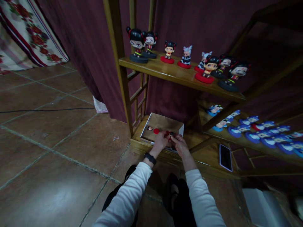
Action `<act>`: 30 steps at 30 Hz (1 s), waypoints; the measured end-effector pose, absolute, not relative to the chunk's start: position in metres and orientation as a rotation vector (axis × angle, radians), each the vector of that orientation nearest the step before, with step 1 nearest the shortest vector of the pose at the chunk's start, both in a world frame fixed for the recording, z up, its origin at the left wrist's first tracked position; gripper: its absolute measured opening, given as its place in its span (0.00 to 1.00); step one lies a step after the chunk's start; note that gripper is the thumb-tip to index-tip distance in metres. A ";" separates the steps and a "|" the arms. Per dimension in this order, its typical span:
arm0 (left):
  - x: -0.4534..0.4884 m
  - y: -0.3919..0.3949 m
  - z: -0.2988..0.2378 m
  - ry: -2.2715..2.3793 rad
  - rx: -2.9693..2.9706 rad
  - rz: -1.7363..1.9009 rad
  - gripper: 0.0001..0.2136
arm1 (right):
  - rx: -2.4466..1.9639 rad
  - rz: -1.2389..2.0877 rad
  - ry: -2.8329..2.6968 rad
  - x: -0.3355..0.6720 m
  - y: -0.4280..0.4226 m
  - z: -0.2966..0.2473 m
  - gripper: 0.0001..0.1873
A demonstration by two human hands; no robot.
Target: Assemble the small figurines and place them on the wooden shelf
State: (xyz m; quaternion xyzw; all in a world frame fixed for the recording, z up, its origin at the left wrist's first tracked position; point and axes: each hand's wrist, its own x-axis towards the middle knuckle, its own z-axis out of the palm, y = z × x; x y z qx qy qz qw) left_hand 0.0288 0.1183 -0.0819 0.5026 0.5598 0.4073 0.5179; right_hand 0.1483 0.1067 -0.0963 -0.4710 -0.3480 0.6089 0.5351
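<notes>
Both of my hands meet over the near side of an open shallow cardboard box [161,119]. A small figurine [170,134], black and red on top, is held between them; my fingers hide most of it. My left hand [160,141], below a dark wristband, is closed at the figurine's left side. From the right, my right hand [180,145] pinches the same figurine. Inside the box lie a small dark-haired figure part [150,128] and a round red base [156,131], left of my hands.
On the wooden shelf [175,72] above stand several figurines on red or dark bases. Several blue-based figurines [239,129] fill a lower right shelf. A phone [225,157] lies on the bottom board. A cable [47,110] crosses the tiled floor, and a pale box [265,205] is at lower right.
</notes>
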 end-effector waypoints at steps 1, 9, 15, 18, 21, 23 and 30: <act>0.029 0.121 -0.085 1.267 1.106 1.000 0.05 | -1.107 1.440 -0.836 0.148 0.107 -0.095 0.17; 0.023 0.123 -0.093 1.101 0.587 0.992 0.08 | -1.251 1.295 -0.950 0.145 0.113 -0.099 0.17; 0.026 0.122 -0.092 1.109 0.493 1.010 0.09 | -1.338 1.237 -1.043 0.149 0.120 -0.110 0.10; 0.029 0.121 -0.094 1.089 0.492 1.067 0.09 | -1.363 1.171 -1.113 0.150 0.122 -0.114 0.07; 0.030 0.121 -0.096 1.079 0.495 1.116 0.11 | -1.377 1.139 -1.108 0.149 0.122 -0.114 0.06; 0.030 0.122 -0.096 1.087 0.476 1.136 0.11 | -1.370 1.149 -1.079 0.147 0.120 -0.112 0.07; 0.032 0.119 -0.098 1.146 0.418 1.161 0.08 | -1.374 1.181 -1.012 0.142 0.117 -0.108 0.08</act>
